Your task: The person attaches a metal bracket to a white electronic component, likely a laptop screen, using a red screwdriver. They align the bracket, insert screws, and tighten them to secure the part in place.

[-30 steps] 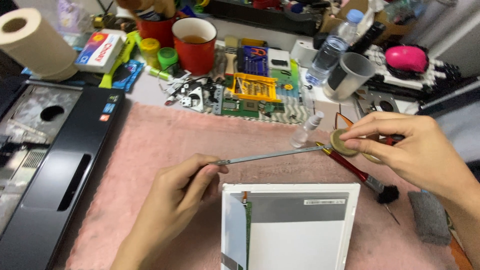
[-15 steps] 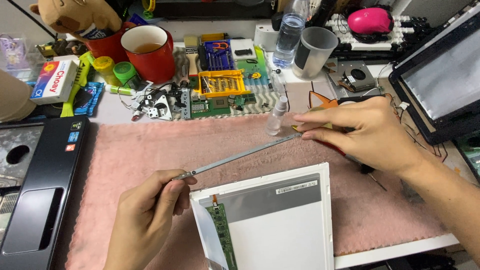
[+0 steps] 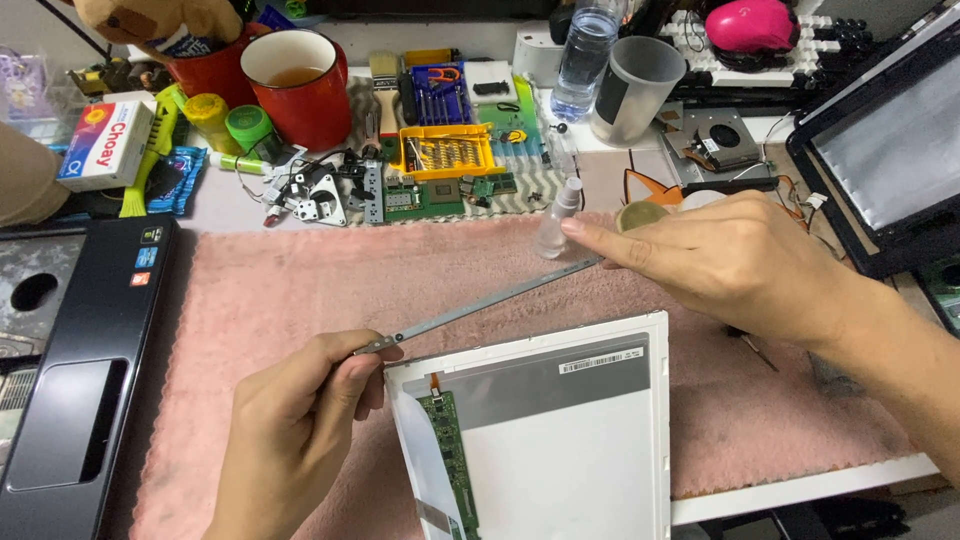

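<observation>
My left hand [image 3: 295, 430] pinches the near end of a long thin grey metal strip [image 3: 480, 305] that slants up to the right over a pink towel [image 3: 300, 290]. My right hand [image 3: 725, 255] holds the strip's far end with its fingertips and also keeps a small round beige disc [image 3: 640, 214] in its fingers. A small clear plastic bottle [image 3: 556, 220] stands just left of the right fingertips. Below the strip lies a white laptop screen panel [image 3: 550, 440], back side up, with a green circuit strip along its left edge.
A dark laptop base [image 3: 75, 390] lies at the left. At the back stand a red mug [image 3: 300, 85], a yellow screwdriver bit case [image 3: 445, 152], circuit boards, a water bottle [image 3: 585, 55] and a grey cup [image 3: 635, 90]. A screen lid [image 3: 890, 150] sits at the right.
The view has swung left and down a little. Both hands still hold the metal strip; the right hand sits lower over the towel and the panel lies closer under the strip.
</observation>
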